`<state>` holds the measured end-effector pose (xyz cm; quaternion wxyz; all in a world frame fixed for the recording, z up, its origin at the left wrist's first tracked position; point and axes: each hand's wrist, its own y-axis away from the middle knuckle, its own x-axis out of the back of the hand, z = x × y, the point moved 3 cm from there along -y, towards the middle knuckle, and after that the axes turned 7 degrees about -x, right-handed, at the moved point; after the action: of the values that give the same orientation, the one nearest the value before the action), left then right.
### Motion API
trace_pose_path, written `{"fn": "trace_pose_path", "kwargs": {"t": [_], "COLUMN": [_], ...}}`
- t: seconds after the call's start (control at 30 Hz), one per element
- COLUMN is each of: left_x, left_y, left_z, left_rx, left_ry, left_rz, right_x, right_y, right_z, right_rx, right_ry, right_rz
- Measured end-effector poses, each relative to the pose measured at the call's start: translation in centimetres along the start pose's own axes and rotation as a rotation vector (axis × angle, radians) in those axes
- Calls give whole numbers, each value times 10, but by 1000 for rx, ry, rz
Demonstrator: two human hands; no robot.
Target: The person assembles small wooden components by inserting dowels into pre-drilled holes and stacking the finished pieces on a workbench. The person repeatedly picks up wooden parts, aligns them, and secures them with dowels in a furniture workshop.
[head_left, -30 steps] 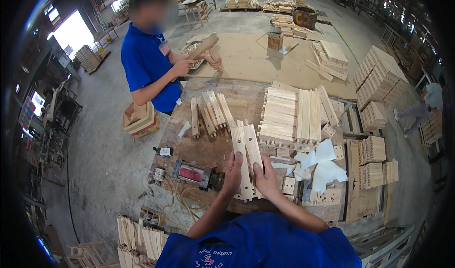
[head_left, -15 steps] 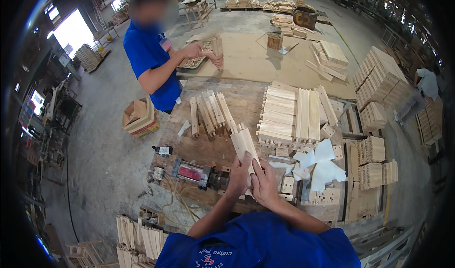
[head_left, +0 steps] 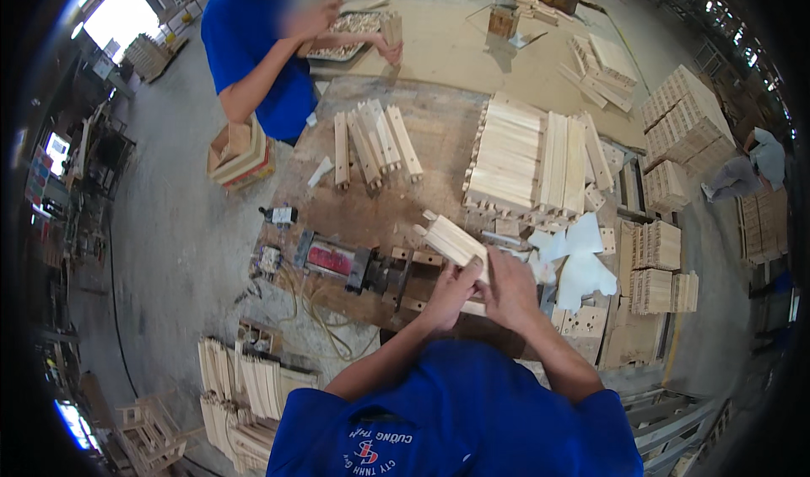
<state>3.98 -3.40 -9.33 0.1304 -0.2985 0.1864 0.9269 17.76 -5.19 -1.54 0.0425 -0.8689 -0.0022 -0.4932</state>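
- My left hand [head_left: 450,291] and right hand [head_left: 510,285] are raised together, both clamped on the near end of a wooden slat bundle [head_left: 451,241].
- I see the bundle angled up-left above the workbench [head_left: 371,207].

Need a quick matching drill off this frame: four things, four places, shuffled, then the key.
1. bundle of wooden slats
2. white sheet
3. red-topped machine
4. small wooden crate

A. on the floor beside the co-worker
B. held by left hand and right hand
C. bench, left of the hands
D. bench, right of the hands

Pairs: 1-B, 2-D, 3-C, 4-A
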Motion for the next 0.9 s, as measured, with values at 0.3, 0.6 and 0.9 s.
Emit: {"fn": "trace_pose_path", "kwargs": {"t": [0.3,0.6,0.9], "left_x": [125,254,326], "left_y": [63,99,125], "left_z": [85,182,197], "left_rx": [-54,-464,-595], "left_ry": [-346,-335,-1016], "left_rz": [288,835,1169], "right_x": [-41,-68,-60], "right_y": [27,17,24], "right_z": [44,40,62], "right_rx": [-5,-31,-170], "right_ry": [249,148,181], "right_rz": [-298,-307,-542]}}
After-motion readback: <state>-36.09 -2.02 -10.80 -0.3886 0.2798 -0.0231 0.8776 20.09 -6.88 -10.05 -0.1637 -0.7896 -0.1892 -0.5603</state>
